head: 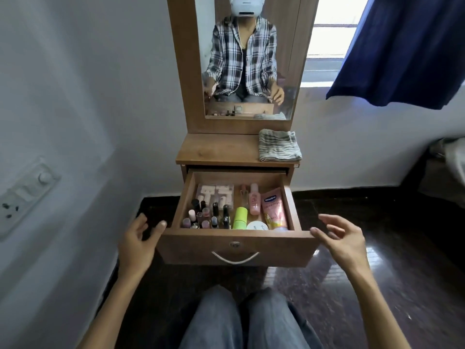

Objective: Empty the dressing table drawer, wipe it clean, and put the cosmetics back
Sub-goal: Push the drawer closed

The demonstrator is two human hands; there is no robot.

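The wooden drawer (234,241) of the dressing table is pulled out and full of cosmetics. Inside stand several nail polish bottles (206,215), a green tube (240,217), a pink bottle (254,202), a pink Vaseline tube (273,210), a white jar lid (256,225) and a clear box of sponges (215,195). My left hand (139,238) hovers by the drawer's front left corner, fingers relaxed, holding nothing. My right hand (339,235) hovers at the front right corner, fingers spread, also holding nothing. A folded striped cloth (279,148) lies on the table top.
A mirror (247,59) rises above the table top (216,152) and reflects a seated person. White wall with a switch panel (25,195) is at left. A blue curtain (402,51) hangs at upper right. Dark glossy floor (377,273) surrounds my knees.
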